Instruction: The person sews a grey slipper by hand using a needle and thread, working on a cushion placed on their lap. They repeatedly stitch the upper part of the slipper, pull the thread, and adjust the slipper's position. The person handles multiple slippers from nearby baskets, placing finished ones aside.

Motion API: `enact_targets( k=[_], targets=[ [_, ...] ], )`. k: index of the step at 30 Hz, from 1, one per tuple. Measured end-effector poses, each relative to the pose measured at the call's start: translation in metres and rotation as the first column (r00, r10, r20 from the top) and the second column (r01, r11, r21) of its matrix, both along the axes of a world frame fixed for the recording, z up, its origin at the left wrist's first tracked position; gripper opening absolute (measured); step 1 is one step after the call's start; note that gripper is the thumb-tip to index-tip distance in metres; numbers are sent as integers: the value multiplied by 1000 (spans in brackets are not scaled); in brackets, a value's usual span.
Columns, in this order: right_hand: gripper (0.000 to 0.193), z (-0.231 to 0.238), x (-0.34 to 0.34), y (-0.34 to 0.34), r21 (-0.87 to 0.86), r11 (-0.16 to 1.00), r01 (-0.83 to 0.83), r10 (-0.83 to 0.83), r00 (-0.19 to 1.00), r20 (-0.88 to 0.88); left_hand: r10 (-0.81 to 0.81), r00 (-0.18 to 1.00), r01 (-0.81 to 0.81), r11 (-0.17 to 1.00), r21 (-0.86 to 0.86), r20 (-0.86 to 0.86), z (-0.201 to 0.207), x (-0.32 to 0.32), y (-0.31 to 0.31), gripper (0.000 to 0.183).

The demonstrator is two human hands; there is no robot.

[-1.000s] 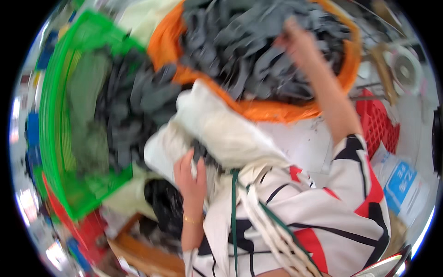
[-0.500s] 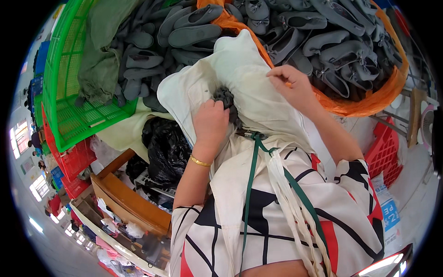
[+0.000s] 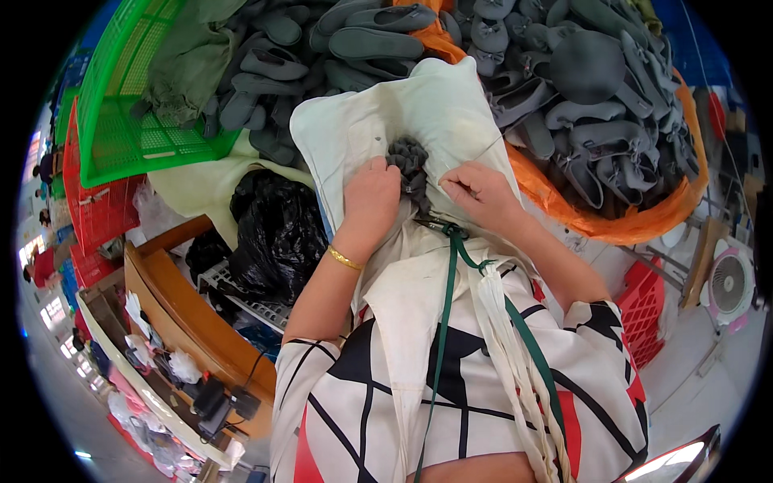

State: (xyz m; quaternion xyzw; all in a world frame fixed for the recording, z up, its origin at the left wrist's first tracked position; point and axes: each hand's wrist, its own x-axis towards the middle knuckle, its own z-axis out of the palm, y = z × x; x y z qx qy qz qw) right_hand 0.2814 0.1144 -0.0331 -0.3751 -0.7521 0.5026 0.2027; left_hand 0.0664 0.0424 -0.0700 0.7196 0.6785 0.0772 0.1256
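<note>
A pale cloth (image 3: 459,113) lies over my lap, with a bunch of small dark grey fabric pieces (image 3: 411,165) in its middle. My left hand (image 3: 372,197), wearing a gold bracelet, is closed at the left side of that bunch; what its fingers hold is hidden. Just right of the bunch, my right hand (image 3: 483,195) has thumb and fingers pinched together. A fine thread-like line shows above it, but what the pinch holds is too small to name. Below the bunch, dark metal snips (image 3: 435,227) lie at my waist beside a green ribbon (image 3: 444,322).
Grey shoes fill a green crate (image 3: 117,153) at far left; more, with bows, fill an orange-lined container (image 3: 628,229) at far right. A black plastic bag (image 3: 278,241) and wooden drawer (image 3: 201,322) are at left. A red crate (image 3: 644,310) and fan (image 3: 729,282) stand at right.
My right hand has come down and left from beside the orange-lined container to the grey bunch. My left hand stays by the bunch. The whole view has shifted slightly.
</note>
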Motion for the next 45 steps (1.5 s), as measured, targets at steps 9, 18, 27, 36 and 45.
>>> enact_targets(
  k=[9, 18, 27, 36, 45],
  targets=[
    [35, 11, -15, -10, 375, 927, 2, -1, 1000, -4, 327, 695, -111, 928, -355, 640, 45, -26, -16, 14],
    [13, 13, -39, -16, -68, 990, -119, 111, 987, -115, 366, 145, -31, 930, -366, 919, 48, -27, -47, 28],
    [10, 10, -40, -21, 84, 980, -182, 191, 976, -104, 383, 258, -101, 924, -369, 887, 43, -17, -56, 24],
    [16, 29, -29, -12, -429, 901, -65, 1, 989, -147, 209, 393, -181, 972, -147, 896, 40, -18, -70, 22],
    [11, 32, -21, -16, -145, 927, -346, 350, 937, -1, 28, 560, -131, 990, 55, 828, 45, -19, -70, 25]
  ],
)
